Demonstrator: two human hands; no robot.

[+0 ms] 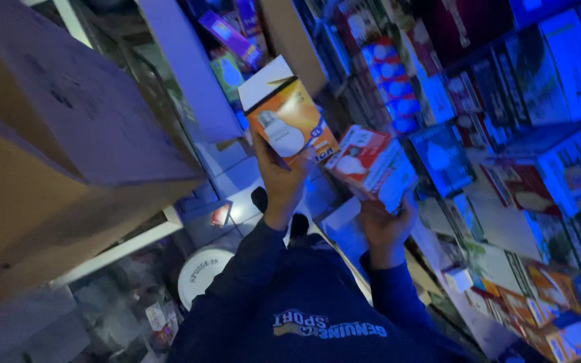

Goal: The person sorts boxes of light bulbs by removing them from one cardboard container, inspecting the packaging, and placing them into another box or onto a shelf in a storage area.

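Note:
My left hand [278,180] is raised in front of me and grips the lower end of an orange and white light-bulb box [288,114], held upright and slightly tilted. Just to its right, my right hand [386,225] holds a red and white bulb box [373,166] from below, tilted to the right. The two boxes are side by side and almost touch. My dark blue sleeves and sweatshirt [317,316] fill the bottom middle of the view.
Shelves packed with several small boxes [519,134] run along the right side under dim blue light. A large cardboard box [48,148] stands at the left. A white round container [202,270] and clutter lie on the floor near my dark shoes [261,199].

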